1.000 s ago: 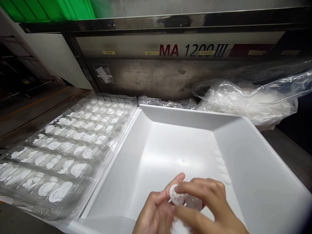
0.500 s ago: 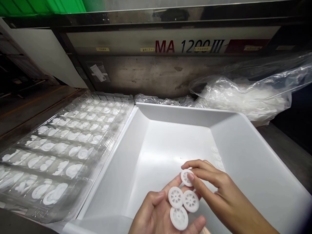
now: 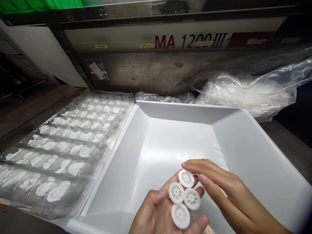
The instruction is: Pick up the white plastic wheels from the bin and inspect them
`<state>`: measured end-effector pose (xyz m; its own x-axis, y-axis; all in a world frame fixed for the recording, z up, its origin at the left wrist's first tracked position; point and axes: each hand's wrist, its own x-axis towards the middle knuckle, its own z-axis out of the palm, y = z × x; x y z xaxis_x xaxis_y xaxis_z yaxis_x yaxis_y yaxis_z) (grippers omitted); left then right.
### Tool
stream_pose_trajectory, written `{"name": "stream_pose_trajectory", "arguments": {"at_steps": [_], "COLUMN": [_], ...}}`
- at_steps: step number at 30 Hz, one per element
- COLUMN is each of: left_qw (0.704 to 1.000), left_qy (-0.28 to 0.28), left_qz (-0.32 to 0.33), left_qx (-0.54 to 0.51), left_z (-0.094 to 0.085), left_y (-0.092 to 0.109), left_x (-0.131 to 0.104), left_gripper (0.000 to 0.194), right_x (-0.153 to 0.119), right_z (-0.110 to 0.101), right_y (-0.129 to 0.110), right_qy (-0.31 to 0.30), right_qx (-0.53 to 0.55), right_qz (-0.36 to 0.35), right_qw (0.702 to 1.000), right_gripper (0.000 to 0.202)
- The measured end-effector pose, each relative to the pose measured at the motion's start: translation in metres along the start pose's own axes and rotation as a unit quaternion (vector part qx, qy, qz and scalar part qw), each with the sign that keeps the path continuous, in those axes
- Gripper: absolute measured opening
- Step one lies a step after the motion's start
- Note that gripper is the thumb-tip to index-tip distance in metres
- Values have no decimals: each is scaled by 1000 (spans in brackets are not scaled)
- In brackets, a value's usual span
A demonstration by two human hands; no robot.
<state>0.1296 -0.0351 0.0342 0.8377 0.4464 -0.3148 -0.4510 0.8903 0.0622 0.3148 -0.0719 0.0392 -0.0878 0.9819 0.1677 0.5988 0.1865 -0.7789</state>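
Palm up over the grey bin, my left hand (image 3: 156,211) carries several white plastic spoked wheels on its palm and fingers. The top wheel (image 3: 186,178) lies on the fingers, above a left wheel (image 3: 176,193) and a right wheel (image 3: 192,199). Lowest on the palm is another wheel (image 3: 180,216). My right hand (image 3: 226,188) is beside the top wheel, thumb and fingers apart and nothing gripped; whether a fingertip touches the wheel's edge I cannot tell.
Around my hands stands the deep grey bin (image 3: 175,133), with a few round white pieces (image 3: 218,154) along its right side. Clear compartment trays (image 3: 102,156) of white parts lie to the left. Behind are a machine (image 3: 136,70) and a plastic bag (image 3: 255,94) of white material.
My right thumb has come off the top wheel and the hand has shifted slightly right. The top wheel now rests on my left fingers, fully visible.
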Motion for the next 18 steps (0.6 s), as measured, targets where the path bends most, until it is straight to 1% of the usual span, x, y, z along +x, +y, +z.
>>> {"name": "stream_pose_trajectory", "arguments": {"at_steps": [2, 5, 8, 12, 14, 18], "left_qw": [1000, 1000, 1000, 997, 996, 995], "left_qy": [-2, 3, -10, -73, -87, -88], "left_qz": [1, -5, -4, -8, -4, 19], "left_qx": [3, 7, 8, 23, 29, 50], "left_z": [0, 0, -1, -3, -4, -7], "left_y": [-1, -2, -3, -2, -2, -3], "left_x": [0, 0, -1, -3, -3, -3], "left_gripper": [47, 49, 52, 48, 49, 53], "right_x": [0, -1, -5, -9, -11, -15], "right_z": [0, 0, 0, 2, 5, 10], "right_y": [-2, -5, -7, -11, -12, -9], "right_qy": [-4, -3, -2, 4, 6, -16], "right_qx": [-1, -5, -25, -50, -48, -52], "right_qz": [-28, -32, -18, 8, 23, 73], "right_qw": [1000, 999, 1000, 999, 999, 996], "right_gripper": [26, 28, 34, 55, 56, 52]}}
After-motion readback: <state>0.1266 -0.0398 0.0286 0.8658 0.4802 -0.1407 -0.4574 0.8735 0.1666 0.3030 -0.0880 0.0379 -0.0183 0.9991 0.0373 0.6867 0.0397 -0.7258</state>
